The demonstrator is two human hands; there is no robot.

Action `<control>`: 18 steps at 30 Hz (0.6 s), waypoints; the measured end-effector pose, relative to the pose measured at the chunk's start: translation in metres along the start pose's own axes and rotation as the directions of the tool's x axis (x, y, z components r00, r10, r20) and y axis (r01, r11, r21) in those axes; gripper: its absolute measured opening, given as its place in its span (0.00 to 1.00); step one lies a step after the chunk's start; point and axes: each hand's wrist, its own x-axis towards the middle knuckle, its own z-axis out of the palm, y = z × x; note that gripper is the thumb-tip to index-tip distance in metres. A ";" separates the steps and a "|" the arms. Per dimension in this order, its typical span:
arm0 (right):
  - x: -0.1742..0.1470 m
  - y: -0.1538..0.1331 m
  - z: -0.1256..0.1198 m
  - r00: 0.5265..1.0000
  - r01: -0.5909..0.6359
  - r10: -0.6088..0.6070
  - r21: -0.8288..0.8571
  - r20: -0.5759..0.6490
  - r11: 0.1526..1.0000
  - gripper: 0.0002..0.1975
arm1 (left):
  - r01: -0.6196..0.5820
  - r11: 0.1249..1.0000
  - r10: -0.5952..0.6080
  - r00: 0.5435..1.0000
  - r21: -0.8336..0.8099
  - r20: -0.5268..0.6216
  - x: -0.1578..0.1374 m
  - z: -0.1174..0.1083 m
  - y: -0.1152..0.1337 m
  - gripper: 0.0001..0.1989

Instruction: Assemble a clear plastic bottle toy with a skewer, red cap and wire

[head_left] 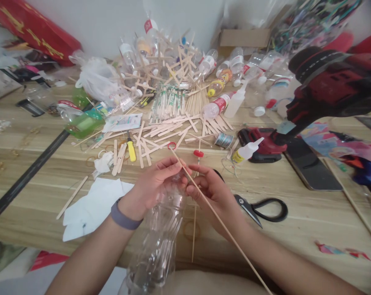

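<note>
A clear plastic bottle lies tilted below my hands, its neck end mostly covered by my fingers. My left hand, with a grey band at the wrist, is closed around that neck end. A long thin wooden stick runs from above my fingertips down to the lower right. My right hand pinches near its upper part, with fingertips close to those of the left. Just beyond stands a second thin stick with a red bottle cap on it. Near the first stick's tip lies a red ring.
Black-handled scissors lie right of my hand. A red cordless drill stands at right beside a phone. Glue bottle, thread spool and yellow screwdriver lie ahead, before flat wooden sticks and several bottles.
</note>
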 end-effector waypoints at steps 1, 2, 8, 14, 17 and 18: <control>-0.003 -0.002 -0.002 0.998 0.053 -0.055 -0.088 -0.025 0.995 0.17 | -0.006 1.000 0.006 1.000 -0.007 -0.014 0.001 -0.001 0.000 0.05; -0.007 -0.003 -0.004 0.990 0.121 -0.132 -0.203 -0.042 0.972 0.17 | -0.009 1.000 0.009 0.999 -0.010 -0.031 0.001 -0.001 0.000 0.05; -0.019 -0.013 -0.019 0.775 0.554 -0.618 -0.610 0.129 0.567 0.14 | 0.001 0.999 -0.005 0.995 -0.037 -0.101 0.004 -0.004 0.000 0.07; -0.011 -0.014 -0.032 0.772 0.456 -0.636 -0.693 -0.004 0.559 0.13 | -0.009 0.998 0.002 0.993 -0.062 -0.117 0.005 0.001 -0.004 0.07; -0.007 -0.012 -0.035 0.761 0.404 -0.637 -0.680 -0.120 0.612 0.09 | -0.009 0.997 -0.003 0.989 -0.081 -0.145 0.005 0.004 -0.005 0.06; -0.006 -0.011 -0.036 0.753 0.410 -0.645 -0.676 -0.128 0.613 0.09 | -0.007 0.997 -0.006 0.987 -0.082 -0.159 0.005 0.005 -0.005 0.06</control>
